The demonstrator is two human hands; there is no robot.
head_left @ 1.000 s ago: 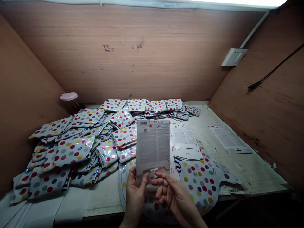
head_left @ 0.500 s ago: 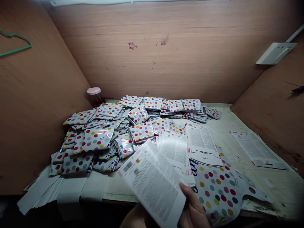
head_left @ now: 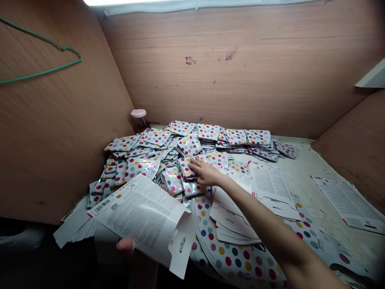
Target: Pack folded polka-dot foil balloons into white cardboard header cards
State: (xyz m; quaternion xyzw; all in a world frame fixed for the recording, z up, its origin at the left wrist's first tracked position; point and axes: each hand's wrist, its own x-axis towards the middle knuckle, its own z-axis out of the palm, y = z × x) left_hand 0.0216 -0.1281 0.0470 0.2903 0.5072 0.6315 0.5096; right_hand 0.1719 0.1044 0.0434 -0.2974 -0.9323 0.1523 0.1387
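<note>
My left hand (head_left: 128, 245) is closed round a printed cardboard sleeve (head_left: 141, 218), tilted at the lower left. Its thumb shows at the near edge, and fingertips peek out past the far edge. The sleeve's end flap with a hanging slot stands open toward the lower right. My right hand (head_left: 205, 171) stretches forward, its fingers laid out on top of a folded polka-dot packet (head_left: 185, 166) in the pile. Whether the thumb is beneath that packet is hidden. Under my right forearm lies a stack of flat printed sleeves (head_left: 233, 228).
Many folded polka-dot packets (head_left: 142, 166) are heaped at left and along the back. Polka-dot foil sheets (head_left: 240, 257) lie under the sleeves. One sleeve (head_left: 350, 202) lies at right. A pink-lidded jar (head_left: 138, 114) stands in the corner; a green hanger (head_left: 45, 72) hangs left.
The sleeve has swung to the left in my left hand, its flap end now opened. My right hand has let go of it and reached forward onto the packets. The view has turned left.
</note>
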